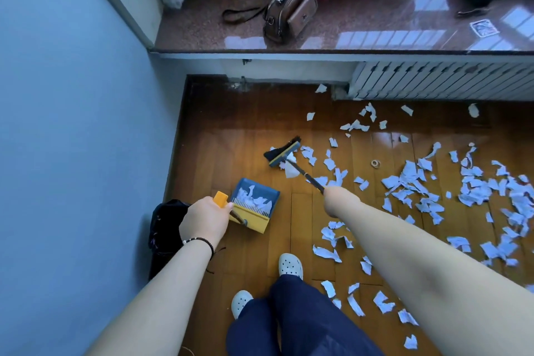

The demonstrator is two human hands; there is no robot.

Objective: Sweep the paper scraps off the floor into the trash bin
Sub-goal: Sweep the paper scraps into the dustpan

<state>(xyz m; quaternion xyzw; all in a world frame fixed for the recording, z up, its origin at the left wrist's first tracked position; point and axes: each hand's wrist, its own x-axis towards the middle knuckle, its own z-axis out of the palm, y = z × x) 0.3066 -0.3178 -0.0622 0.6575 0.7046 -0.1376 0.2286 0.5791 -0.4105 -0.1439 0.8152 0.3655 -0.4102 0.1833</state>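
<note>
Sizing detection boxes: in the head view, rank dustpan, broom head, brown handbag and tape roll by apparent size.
1. brown handbag, though it sits on the ledge, nearer the camera, so true rank is unsure
2. dustpan
3. broom head
4. tape roll, smallest by far

Glossy wooden floor [375, 150] under scattered paper scraps [474, 191], a dustpan [255, 205] and a tape roll [375, 163].

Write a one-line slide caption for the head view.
Left hand holds a dustpan with some scraps; right hand holds the broom beside paper scraps strewn across the wooden floor.
</note>
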